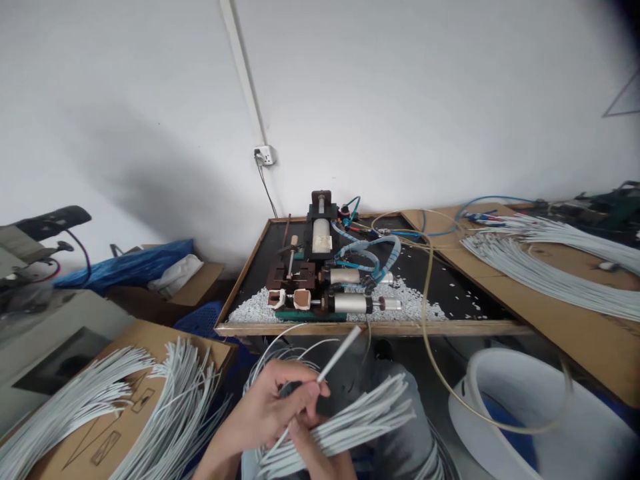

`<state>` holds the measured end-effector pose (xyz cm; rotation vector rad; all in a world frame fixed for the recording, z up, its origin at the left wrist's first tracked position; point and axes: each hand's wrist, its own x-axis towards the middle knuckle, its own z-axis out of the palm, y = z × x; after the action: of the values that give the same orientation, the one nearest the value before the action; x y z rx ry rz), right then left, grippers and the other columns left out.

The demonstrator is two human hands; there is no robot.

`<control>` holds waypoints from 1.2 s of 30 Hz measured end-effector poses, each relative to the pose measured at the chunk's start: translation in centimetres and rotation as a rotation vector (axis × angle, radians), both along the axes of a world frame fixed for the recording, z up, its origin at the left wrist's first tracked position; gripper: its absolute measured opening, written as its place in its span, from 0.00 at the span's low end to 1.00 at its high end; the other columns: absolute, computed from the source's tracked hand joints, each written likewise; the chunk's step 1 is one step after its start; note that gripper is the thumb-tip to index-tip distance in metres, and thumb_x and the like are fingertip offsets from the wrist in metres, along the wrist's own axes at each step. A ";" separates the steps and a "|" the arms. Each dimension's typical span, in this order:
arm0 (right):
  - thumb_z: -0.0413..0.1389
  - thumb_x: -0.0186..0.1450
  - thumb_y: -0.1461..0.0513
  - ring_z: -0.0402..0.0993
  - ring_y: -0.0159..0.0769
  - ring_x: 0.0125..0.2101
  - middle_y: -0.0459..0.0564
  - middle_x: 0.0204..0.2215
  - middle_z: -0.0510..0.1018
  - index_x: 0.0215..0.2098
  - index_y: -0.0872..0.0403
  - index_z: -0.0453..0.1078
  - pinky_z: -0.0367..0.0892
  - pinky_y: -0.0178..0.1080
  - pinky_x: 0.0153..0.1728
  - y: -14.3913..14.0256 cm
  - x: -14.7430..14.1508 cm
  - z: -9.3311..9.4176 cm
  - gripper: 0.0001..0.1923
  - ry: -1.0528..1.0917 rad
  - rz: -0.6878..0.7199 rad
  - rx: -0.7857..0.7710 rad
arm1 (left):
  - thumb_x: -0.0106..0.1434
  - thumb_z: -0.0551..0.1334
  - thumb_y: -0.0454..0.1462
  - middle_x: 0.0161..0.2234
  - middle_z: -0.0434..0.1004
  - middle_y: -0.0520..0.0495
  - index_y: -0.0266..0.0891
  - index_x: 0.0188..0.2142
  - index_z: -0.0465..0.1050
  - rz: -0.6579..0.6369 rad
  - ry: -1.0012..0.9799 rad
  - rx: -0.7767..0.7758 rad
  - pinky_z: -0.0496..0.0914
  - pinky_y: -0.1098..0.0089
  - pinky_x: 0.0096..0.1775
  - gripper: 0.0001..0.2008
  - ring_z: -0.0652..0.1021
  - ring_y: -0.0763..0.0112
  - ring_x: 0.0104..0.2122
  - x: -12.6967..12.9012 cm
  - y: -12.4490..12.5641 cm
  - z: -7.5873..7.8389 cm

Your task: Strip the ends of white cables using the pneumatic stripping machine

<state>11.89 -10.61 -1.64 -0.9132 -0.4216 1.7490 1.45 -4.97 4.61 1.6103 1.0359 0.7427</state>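
My left hand is closed, its thumb and finger pinching a single white cable whose end points up and to the right. Just below, my right hand grips a bundle of white cables, the cut ends fanned toward the right. The two hands are close together over my lap. In front of them stands a pneumatic machine with metal cylinders and a small clamp at its front left. The raised cable end is apart from the machine.
White offcuts lie around the machine on a wood-edged black tabletop. Cable bundles rest on cardboard at left and right. A white bucket stands at lower right, with a clear yellowish hose hanging over it.
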 end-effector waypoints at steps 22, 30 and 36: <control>0.67 0.45 0.40 0.83 0.49 0.37 0.55 0.29 0.86 0.31 0.54 0.79 0.76 0.42 0.37 -0.1 0.2 -0.4 0.28 -0.031 -0.018 -0.107 | 0.63 0.60 0.46 0.14 0.67 0.54 0.37 0.21 0.72 0.652 -0.014 0.227 0.62 0.75 0.21 0.18 0.68 0.74 0.15 -1.8 6.3 -6.0; 0.66 0.42 0.37 0.84 0.48 0.36 0.56 0.29 0.86 0.32 0.55 0.79 0.75 0.40 0.35 0.0 0.2 -0.5 0.33 -0.074 0.002 -0.141 | 0.62 0.60 0.46 0.15 0.68 0.54 0.35 0.25 0.74 0.656 -0.011 0.214 0.62 0.75 0.20 0.17 0.68 0.74 0.15 -1.7 6.6 -6.7; 0.66 0.42 0.37 0.84 0.48 0.35 0.54 0.28 0.86 0.30 0.53 0.79 0.76 0.40 0.35 0.0 0.1 -0.6 0.32 -0.067 -0.002 -0.142 | 0.64 0.59 0.46 0.15 0.67 0.54 0.36 0.24 0.73 0.660 -0.002 0.222 0.63 0.76 0.21 0.18 0.68 0.75 0.16 -1.8 6.8 -6.9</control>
<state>12.00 -10.62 -2.28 -1.0748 -0.3431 1.7678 -0.32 1.83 -2.31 1.4426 1.5514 1.3329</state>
